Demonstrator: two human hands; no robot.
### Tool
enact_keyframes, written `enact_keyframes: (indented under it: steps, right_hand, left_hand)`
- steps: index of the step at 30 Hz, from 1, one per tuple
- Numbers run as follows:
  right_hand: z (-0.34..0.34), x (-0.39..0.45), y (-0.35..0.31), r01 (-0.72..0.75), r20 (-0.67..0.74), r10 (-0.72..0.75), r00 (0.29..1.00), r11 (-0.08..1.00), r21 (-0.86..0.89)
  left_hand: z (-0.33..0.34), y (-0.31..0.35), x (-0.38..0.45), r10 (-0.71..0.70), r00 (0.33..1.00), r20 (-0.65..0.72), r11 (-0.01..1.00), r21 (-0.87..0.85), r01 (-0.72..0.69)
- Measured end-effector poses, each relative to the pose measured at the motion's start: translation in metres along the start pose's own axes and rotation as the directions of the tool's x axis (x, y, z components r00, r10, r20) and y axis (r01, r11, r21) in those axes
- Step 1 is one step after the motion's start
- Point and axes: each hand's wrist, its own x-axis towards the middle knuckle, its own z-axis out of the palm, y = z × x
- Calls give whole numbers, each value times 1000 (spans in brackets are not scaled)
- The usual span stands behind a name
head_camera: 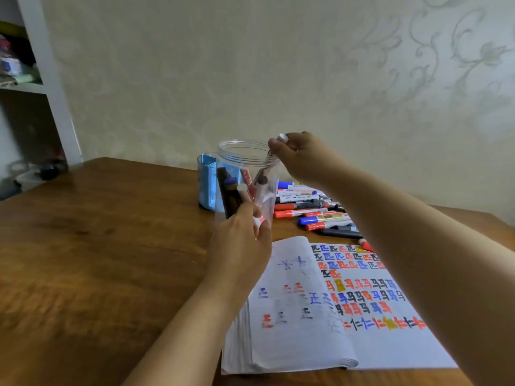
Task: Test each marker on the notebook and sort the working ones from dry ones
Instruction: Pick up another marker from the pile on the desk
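Observation:
A clear plastic jar (pixel 245 162) stands upright behind the open notebook (pixel 320 310), with several markers leaning inside it. My left hand (pixel 239 240) grips the jar's lower wall. My right hand (pixel 298 157) is above the jar's right rim and pinches a marker (pixel 282 138) by its white end; the marker's dark tip hangs down inside the jar. A pile of red, blue and black markers (pixel 315 210) lies on the table to the right of the jar. The notebook's right page is covered with red, blue, black and yellow test marks.
A blue pen holder (pixel 206 185) stands just behind the jar on its left. The wooden table (pixel 97 246) stretches left and forward. A white shelf unit (pixel 41 65) is at the far left, and a papered wall runs behind the table.

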Motion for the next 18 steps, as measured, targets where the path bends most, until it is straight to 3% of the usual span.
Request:
enact_keyframes:
  steps: [4,8,15,18]
  right_hand:
    - [-8,-5,-2,-2,108,-1,994,1000,25]
    - [-16,-20,32,-66,-17,70,997,982,176]
    - [-3,-67,135,-237,161,295,942,923,-304]
    - [5,-68,147,-197,206,312,927,877,-439]
  left_hand:
    - [9,0,-4,26,994,111,998,46,-31]
    - [18,-3,-6,40,990,134,998,34,-45]
    - [34,-6,-9,137,973,184,989,23,-144]
    - [36,-6,-9,176,968,179,981,46,-187]
